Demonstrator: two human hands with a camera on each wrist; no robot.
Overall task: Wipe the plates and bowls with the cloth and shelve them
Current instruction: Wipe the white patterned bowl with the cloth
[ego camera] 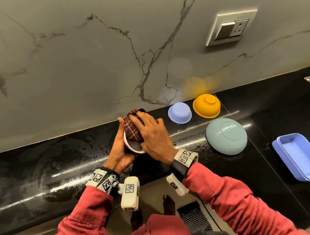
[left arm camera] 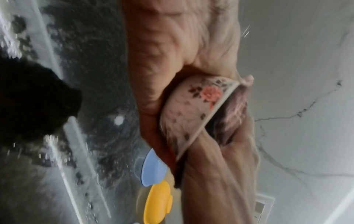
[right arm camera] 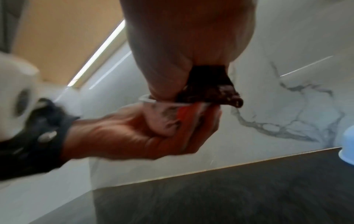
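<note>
My left hand [ego camera: 119, 152] cups a small white bowl with a flower pattern [left arm camera: 193, 106] from below, above the black counter [ego camera: 64, 164]. Only the bowl's rim [ego camera: 132, 149] shows in the head view. My right hand [ego camera: 151, 135] lies over the bowl's mouth and grips a maroon checked cloth [ego camera: 132, 128], pushing it into the bowl. In the right wrist view my right hand [right arm camera: 182, 45] pinches the cloth [right arm camera: 210, 91] at the bowl's edge [right arm camera: 166, 113], with my left hand [right arm camera: 134, 136] under it. The bowl's inside is hidden by the cloth.
Upside down on the counter to the right stand a small light blue bowl [ego camera: 179, 113], a yellow bowl [ego camera: 206, 106] and a larger teal dish [ego camera: 226, 136]. A blue rectangular tray [ego camera: 298, 158] lies at the far right. The marble wall [ego camera: 96, 58] carries a switch and socket plate [ego camera: 232, 28].
</note>
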